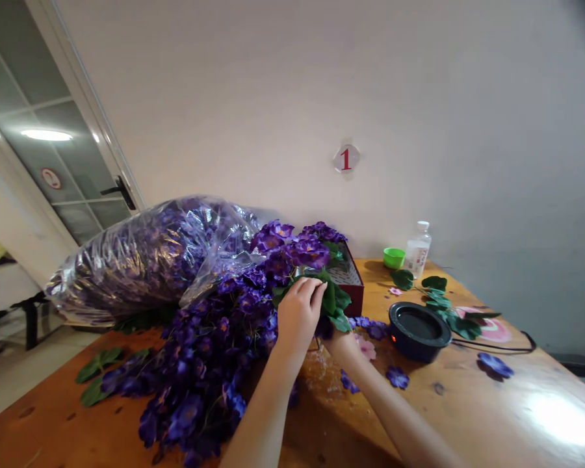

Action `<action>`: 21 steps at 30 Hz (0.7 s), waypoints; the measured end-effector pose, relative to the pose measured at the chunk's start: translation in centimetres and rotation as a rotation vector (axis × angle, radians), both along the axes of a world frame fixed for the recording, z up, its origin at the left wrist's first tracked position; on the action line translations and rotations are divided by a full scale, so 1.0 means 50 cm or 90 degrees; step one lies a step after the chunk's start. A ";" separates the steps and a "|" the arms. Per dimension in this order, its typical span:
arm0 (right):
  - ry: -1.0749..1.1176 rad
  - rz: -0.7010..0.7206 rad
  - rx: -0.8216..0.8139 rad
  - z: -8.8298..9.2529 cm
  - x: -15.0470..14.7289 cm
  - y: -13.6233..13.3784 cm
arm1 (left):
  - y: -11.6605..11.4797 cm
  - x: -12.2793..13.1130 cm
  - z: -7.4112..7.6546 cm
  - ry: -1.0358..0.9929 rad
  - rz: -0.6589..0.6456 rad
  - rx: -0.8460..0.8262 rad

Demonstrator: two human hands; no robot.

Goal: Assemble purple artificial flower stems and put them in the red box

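Observation:
My left hand (298,313) rests at the top of a heap of purple artificial flowers (199,370), its fingers pinching a sprig of green fabric leaves (330,300). My right hand (332,339) lies mostly behind the left hand and those leaves, so only its wrist edge shows and its fingers are hidden. Just beyond both hands stands an open red box (351,291) with a patterned inner lining. Loose purple blossoms (397,377) and a pink petal (365,348) lie on the wooden table (468,406) near my right wrist.
A bulging clear plastic bag (146,257) of purple flowers lies at the table's back left. To the right are a round black corded heater (416,330), a green cup (394,257), a plastic bottle (418,250) and a leafy sprig (439,302). A wall stands behind the table.

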State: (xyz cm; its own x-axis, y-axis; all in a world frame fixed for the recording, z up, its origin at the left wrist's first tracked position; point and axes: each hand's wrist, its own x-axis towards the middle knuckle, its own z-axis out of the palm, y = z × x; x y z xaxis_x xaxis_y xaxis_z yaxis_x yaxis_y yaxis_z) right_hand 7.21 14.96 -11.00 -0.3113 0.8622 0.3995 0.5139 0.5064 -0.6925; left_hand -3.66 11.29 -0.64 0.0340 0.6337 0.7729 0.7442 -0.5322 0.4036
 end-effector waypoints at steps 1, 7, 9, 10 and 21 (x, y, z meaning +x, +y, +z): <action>0.000 0.004 -0.019 0.007 0.011 0.006 | 0.002 -0.003 0.000 -0.007 0.000 -0.006; 0.053 -0.013 -0.095 0.098 0.142 0.016 | 0.009 -0.018 0.001 -0.027 -0.013 0.006; 0.091 -0.060 -0.110 0.132 0.197 0.006 | 0.005 -0.020 0.006 -0.015 -0.012 0.025; 0.122 -0.110 -0.129 0.146 0.223 0.001 | 0.001 -0.021 0.009 -0.005 -0.009 0.030; -0.153 -0.479 -0.173 0.125 0.357 0.048 | -0.037 -0.003 0.019 0.152 -0.013 0.065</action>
